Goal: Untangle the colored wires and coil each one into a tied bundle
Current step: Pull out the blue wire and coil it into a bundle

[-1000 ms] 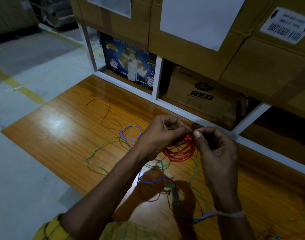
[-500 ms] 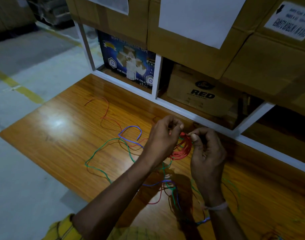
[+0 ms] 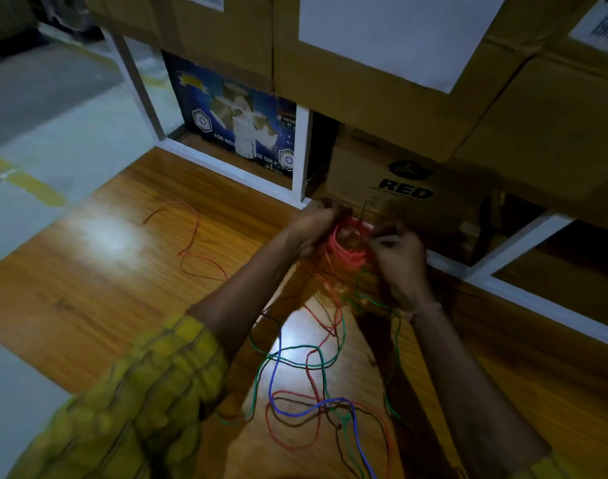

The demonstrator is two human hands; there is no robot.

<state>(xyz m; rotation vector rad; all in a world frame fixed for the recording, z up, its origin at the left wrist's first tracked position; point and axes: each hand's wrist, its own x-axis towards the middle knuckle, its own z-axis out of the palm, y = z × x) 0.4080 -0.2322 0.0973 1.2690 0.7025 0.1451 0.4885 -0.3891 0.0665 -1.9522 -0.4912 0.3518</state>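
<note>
both hands up at twelve o'clock, left hand [image 3: 316,224] and right hand [image 3: 395,252] pinching the red coil [image 3: 347,243] above the desk [image 3: 88,288]; loosen either pinch and the loops could spring apart into the tangle [image 3: 316,406] at six.

A dim storeroom seen from above. A glossy wooden tabletop [image 3: 88,292] with an orange-brown grain fills the lower part of the view, with two bright patches of overhead light reflected on it. Along its far edge runs a white metal shelf frame [image 3: 300,157]. Inside the frame stand a dark blue printed box [image 3: 233,122] and a brown carton marked "RED" [image 3: 404,188]. Above them are stacked large cardboard cartons [image 3: 382,108] bearing white paper labels [image 3: 392,32]. To the left lies a pale grey concrete floor [image 3: 53,133] crossed by a yellow painted line [image 3: 29,183].
</note>
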